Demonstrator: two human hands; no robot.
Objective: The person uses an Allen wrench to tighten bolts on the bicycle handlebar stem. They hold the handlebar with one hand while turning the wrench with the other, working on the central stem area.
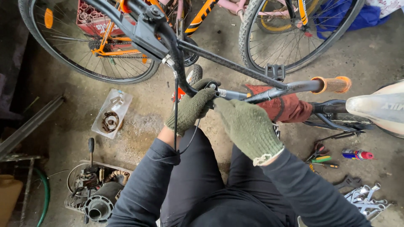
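Both my hands wear green knitted gloves and work at a black bicycle handlebar [294,87] in front of me. My left hand [191,108] closes around the bar's left end beside a small brake lever fitting [213,86]. My right hand [248,126] lies over the bar just right of it, fingers curled toward the same spot. A thin black cable [176,113] hangs down from the stem past my left wrist. The bar's right end carries an orange grip [334,84]. A red rag [286,107] hangs under the bar.
Bicycle wheels [84,63] and an orange frame stand behind. A white saddle [378,107] is at right. On the concrete floor lie a plastic tray with a chain [111,117], a pile of metal parts [94,189], pliers and screwdrivers [322,157], a spray can [357,154] and several wrenches [366,197].
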